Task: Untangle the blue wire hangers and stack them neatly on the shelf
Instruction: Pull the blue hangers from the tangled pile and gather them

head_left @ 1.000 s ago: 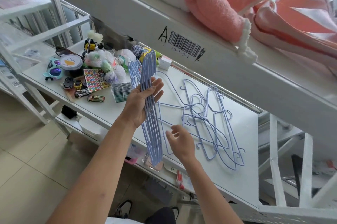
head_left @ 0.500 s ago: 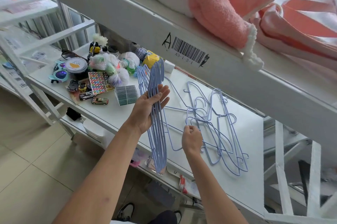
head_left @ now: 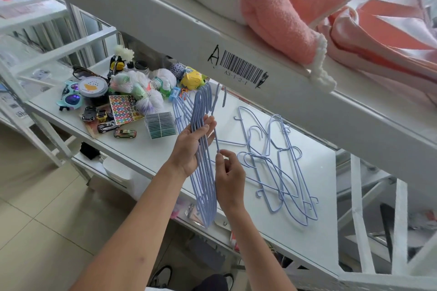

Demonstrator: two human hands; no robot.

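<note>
My left hand [head_left: 189, 146] holds a bundle of several blue wire hangers [head_left: 204, 186] on edge above the white shelf [head_left: 305, 224], palm up, fingers nearly straight under the wires. My right hand [head_left: 228, 173] pinches the wire of one single blue hanger [head_left: 215, 134], lifted upright just right of the bundle, its hook up near the shelf above. A tangled pile of blue hangers [head_left: 281, 167] lies flat on the shelf to the right of both hands.
Clutter fills the shelf's left end: toy cars [head_left: 124, 133], a sticker sheet [head_left: 123, 109], sunglasses [head_left: 70, 99], a lidded tub [head_left: 92, 88], netted bags [head_left: 142, 92], a pack of cards [head_left: 160, 124]. Overhead, the upper shelf [head_left: 236, 70] carries pink towels [head_left: 295, 4].
My right hand moved from the tangled pile to pinch one hanger and lifted it upright next to the bundle. The left hand kept holding the bundle in about the same place.
</note>
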